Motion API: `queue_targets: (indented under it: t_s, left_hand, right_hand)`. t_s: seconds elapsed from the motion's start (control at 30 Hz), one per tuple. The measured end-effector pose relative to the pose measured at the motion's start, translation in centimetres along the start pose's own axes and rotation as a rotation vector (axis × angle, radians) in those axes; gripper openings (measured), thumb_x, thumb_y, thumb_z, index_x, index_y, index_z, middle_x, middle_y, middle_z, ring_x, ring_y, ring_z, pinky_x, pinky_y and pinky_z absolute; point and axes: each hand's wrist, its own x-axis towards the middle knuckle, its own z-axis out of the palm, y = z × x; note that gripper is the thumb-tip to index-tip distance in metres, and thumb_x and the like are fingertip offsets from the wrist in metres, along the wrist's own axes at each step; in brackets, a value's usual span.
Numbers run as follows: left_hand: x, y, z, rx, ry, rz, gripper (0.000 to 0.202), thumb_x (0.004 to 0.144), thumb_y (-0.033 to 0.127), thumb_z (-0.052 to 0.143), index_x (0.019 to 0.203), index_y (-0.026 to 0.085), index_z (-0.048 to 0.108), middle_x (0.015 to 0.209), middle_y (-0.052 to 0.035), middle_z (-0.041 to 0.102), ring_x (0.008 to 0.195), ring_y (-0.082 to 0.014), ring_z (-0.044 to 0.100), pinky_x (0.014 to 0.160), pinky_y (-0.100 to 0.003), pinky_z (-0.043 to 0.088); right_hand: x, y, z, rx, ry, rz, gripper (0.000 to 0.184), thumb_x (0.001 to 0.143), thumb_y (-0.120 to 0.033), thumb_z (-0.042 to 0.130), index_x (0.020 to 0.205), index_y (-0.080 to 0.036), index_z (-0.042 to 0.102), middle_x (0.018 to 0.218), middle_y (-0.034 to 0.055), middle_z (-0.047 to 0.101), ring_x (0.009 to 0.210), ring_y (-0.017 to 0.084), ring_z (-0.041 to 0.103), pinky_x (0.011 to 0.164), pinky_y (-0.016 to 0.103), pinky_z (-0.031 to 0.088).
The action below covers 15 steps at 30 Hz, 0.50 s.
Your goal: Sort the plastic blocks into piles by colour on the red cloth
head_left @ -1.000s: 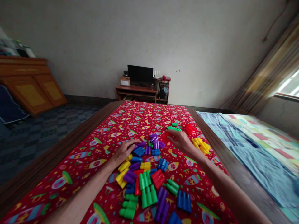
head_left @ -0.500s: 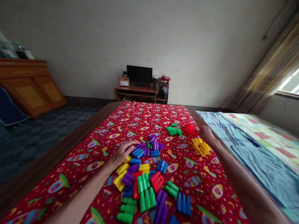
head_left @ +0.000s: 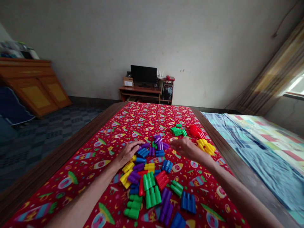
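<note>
My left hand [head_left: 128,152] rests at the left edge of a loose pile of toy building blocks. Its fingers are stretched out, with the tips at a purple block [head_left: 144,145] beside a blue block [head_left: 142,153]. My right hand [head_left: 184,145] hovers just right of a cluster of purple blocks [head_left: 160,145], fingers reaching left and nothing visible in them. Beyond it lie a group of green blocks [head_left: 177,131], a red group [head_left: 196,130] and a yellow group [head_left: 206,146]. Nearer me are mixed blocks, including green [head_left: 153,196], red [head_left: 162,180] and blue [head_left: 188,202] ones.
A red patterned cloth [head_left: 95,180] covers the table, with its dark wooden edge [head_left: 71,145] showing. To the right is a bed with a blue cover [head_left: 239,158]. A desk with a monitor [head_left: 143,74] stands by the far wall, a wooden cabinet [head_left: 35,85] at left.
My right hand has left the red group and swung left and nearer, towards the purple blocks. A red block now lies there. My left hand has stayed at the pile; the view has shifted slightly.
</note>
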Motion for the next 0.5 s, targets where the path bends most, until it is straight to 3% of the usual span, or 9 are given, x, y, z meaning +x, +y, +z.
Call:
queue_targets:
  t_s: [0.1, 0.23, 0.4, 0.5]
  left_hand:
    - [0.1, -0.3, 0.1, 0.017, -0.001, -0.002, 0.044, 0.085, 0.046, 0.045, 0.106, 0.019, 0.071, 0.113, -0.0071, 0.072, 0.109, -0.0271, 0.064, 0.099, -0.037, 0.048]
    - [0.1, -0.5, 0.2, 0.018, -0.003, 0.000, 0.045, 0.085, 0.045, 0.043, 0.109, 0.018, 0.070, 0.117, -0.0079, 0.071, 0.110, -0.0268, 0.064, 0.098, -0.036, 0.048]
    - [0.2, -0.6, 0.2, 0.027, -0.006, 0.005, 0.046, 0.085, 0.045, 0.043, 0.108, 0.016, 0.070, 0.118, -0.0092, 0.070, 0.111, -0.0272, 0.063, 0.099, -0.036, 0.047]
    - [0.2, -0.6, 0.2, 0.031, -0.010, 0.008, 0.045, 0.085, 0.045, 0.044, 0.108, 0.017, 0.071, 0.115, -0.0080, 0.071, 0.110, -0.0272, 0.064, 0.099, -0.036, 0.047]
  right_hand:
    - [-0.2, -3.7, 2.1, 0.102, -0.209, -0.201, 0.015, 0.090, -0.020, 0.055, 0.093, -0.017, 0.069, 0.077, 0.0034, 0.068, 0.065, 0.011, 0.057, 0.059, 0.021, 0.037]
    - [-1.3, -5.8, 3.2, 0.220, -0.335, -0.462, 0.027, 0.091, -0.021, 0.057, 0.117, -0.018, 0.063, 0.110, 0.0090, 0.067, 0.099, 0.017, 0.061, 0.083, 0.026, 0.045]
    - [-3.1, -6.2, 4.2, 0.052, -0.273, -0.423, 0.037, 0.091, -0.037, 0.058, 0.125, -0.020, 0.057, 0.122, 0.0117, 0.060, 0.115, 0.023, 0.053, 0.097, 0.037, 0.042]
    - [-4.1, -6.4, 4.7, -0.091, -0.194, -0.377, 0.025, 0.092, -0.032, 0.056, 0.113, -0.020, 0.062, 0.126, 0.0119, 0.057, 0.118, 0.026, 0.049, 0.099, 0.043, 0.040]
